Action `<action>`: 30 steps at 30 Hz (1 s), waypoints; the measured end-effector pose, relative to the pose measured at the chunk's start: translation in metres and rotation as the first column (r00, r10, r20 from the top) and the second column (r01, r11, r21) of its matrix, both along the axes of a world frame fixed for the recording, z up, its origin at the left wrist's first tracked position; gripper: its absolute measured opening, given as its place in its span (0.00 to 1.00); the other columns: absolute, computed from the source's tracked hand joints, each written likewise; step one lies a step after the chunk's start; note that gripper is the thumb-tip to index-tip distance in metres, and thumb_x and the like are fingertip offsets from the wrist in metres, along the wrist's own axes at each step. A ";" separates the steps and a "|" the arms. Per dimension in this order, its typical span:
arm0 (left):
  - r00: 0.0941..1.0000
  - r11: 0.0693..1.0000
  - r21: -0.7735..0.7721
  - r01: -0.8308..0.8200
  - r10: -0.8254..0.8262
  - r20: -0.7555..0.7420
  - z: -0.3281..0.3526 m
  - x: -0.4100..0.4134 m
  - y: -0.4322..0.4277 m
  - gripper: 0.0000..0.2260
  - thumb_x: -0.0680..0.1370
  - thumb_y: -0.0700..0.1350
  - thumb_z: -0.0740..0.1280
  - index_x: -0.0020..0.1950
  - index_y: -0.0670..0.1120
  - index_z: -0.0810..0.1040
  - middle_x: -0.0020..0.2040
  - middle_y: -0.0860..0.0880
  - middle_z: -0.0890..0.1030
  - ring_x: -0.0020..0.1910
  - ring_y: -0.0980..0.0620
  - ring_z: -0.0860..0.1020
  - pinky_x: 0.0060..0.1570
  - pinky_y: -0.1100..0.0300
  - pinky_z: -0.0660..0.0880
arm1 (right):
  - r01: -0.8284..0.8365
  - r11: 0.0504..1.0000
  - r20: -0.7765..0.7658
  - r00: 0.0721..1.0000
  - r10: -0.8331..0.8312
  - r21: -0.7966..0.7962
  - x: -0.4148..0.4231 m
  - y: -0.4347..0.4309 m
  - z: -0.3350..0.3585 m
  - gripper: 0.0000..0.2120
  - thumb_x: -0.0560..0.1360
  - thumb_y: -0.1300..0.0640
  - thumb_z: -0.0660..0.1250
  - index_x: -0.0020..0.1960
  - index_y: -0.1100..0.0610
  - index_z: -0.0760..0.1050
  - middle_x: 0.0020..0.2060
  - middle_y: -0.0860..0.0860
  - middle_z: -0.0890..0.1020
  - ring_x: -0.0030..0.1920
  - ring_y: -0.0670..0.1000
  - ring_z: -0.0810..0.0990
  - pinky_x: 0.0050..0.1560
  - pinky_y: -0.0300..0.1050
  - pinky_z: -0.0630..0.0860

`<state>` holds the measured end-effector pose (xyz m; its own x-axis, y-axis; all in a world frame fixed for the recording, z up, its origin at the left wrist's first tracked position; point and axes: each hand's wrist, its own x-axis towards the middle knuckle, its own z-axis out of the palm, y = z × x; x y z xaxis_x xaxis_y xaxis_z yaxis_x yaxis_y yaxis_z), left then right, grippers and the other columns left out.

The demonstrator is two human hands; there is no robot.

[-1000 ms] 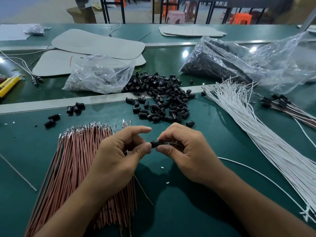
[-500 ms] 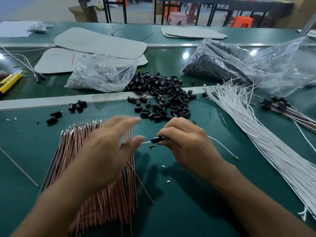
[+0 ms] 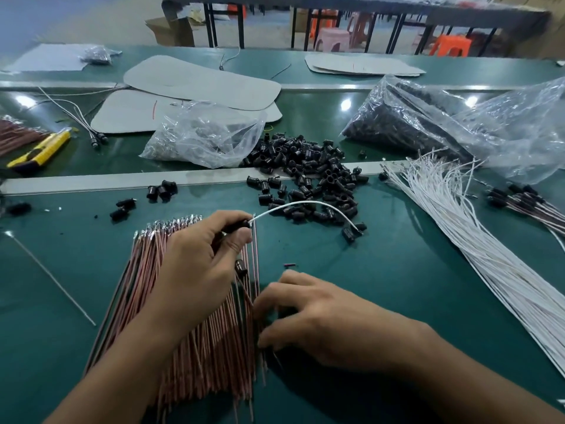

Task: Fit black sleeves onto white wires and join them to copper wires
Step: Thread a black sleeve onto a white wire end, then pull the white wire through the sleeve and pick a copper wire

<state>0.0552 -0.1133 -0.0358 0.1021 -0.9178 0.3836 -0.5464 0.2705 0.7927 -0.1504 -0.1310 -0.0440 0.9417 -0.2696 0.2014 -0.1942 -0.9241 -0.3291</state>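
Left hand (image 3: 195,264) above the copper wires (image 3: 189,316), thumb and fingers pinched on a black sleeve (image 3: 237,225) that sits on one end of a single white wire (image 3: 305,205). This wire arcs away to the right and ends touching the near edge of the loose pile of black sleeves (image 3: 308,179). A second dark sleeve shows just below the thumb, over the copper bundle; whether the hand holds it cannot be told. Right hand (image 3: 321,325) lies low at the right edge of the copper bundle, fingers curled down among the wire shafts; whether any wire is gripped cannot be told. The copper wires fan out from the near edge of the green table (image 3: 382,286) toward their silver-tipped ends beside the left hand. A small dark fragment (image 3: 289,265) lies on the table just beyond the right hand's fingertips. The bundle of white wires (image 3: 477,255) runs along the right side of the table, from near the metal strip (image 3: 91,183) toward the near right corner. Beyond it, at the right edge, lie finished wires with sleeves (image 3: 526,200). Past the strip rest a crumpled clear bag (image 3: 204,136), a larger bag of black parts (image 3: 443,123), and a yellow utility knife (image 3: 41,151) at the left edge.
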 end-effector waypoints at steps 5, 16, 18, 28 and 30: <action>1.000 1.000 0.015 0.025 -0.025 0.003 -0.002 0.000 0.000 0.10 0.77 0.43 0.68 0.58 0.50 0.80 0.44 0.55 0.84 0.37 0.63 0.79 0.35 0.73 0.74 | 0.040 0.987 0.066 0.997 -0.030 -0.156 0.002 0.003 -0.004 0.06 0.81 0.57 0.66 0.48 0.55 0.82 0.58 0.52 0.79 0.54 0.55 0.73 0.56 0.46 0.69; 0.992 0.988 0.105 0.115 -0.120 0.036 -0.007 -0.005 0.001 0.11 0.78 0.39 0.66 0.57 0.52 0.77 0.46 0.55 0.81 0.43 0.52 0.79 0.44 0.56 0.79 | 0.336 0.855 0.861 0.189 -0.471 0.394 -0.040 -0.004 0.075 0.07 0.84 0.58 0.54 0.53 0.62 0.65 0.41 0.45 0.75 0.38 0.46 0.74 0.39 0.40 0.72; 0.991 0.987 0.108 0.122 -0.127 0.037 -0.009 -0.003 0.001 0.09 0.79 0.41 0.65 0.56 0.52 0.77 0.44 0.53 0.81 0.40 0.52 0.78 0.39 0.57 0.79 | 0.553 0.781 0.833 0.255 -0.491 0.291 -0.049 -0.004 0.080 0.08 0.84 0.57 0.54 0.54 0.62 0.67 0.43 0.44 0.74 0.40 0.41 0.74 0.41 0.33 0.70; 0.975 0.975 0.081 0.207 -0.212 0.060 -0.012 -0.008 -0.002 0.12 0.78 0.49 0.59 0.59 0.52 0.77 0.49 0.58 0.80 0.50 0.62 0.78 0.49 0.71 0.73 | 0.553 0.830 0.507 0.737 -0.447 -0.073 -0.006 -0.019 0.019 0.03 0.78 0.66 0.70 0.49 0.67 0.82 0.43 0.57 0.80 0.43 0.56 0.77 0.45 0.49 0.75; 0.970 0.970 0.082 0.230 -0.235 0.061 -0.012 -0.010 -0.002 0.15 0.76 0.52 0.58 0.60 0.52 0.76 0.49 0.59 0.80 0.51 0.63 0.78 0.50 0.73 0.73 | 0.538 0.837 0.467 0.768 -0.437 -0.102 -0.006 -0.021 0.013 0.05 0.79 0.64 0.69 0.48 0.65 0.81 0.42 0.56 0.79 0.42 0.56 0.75 0.43 0.51 0.74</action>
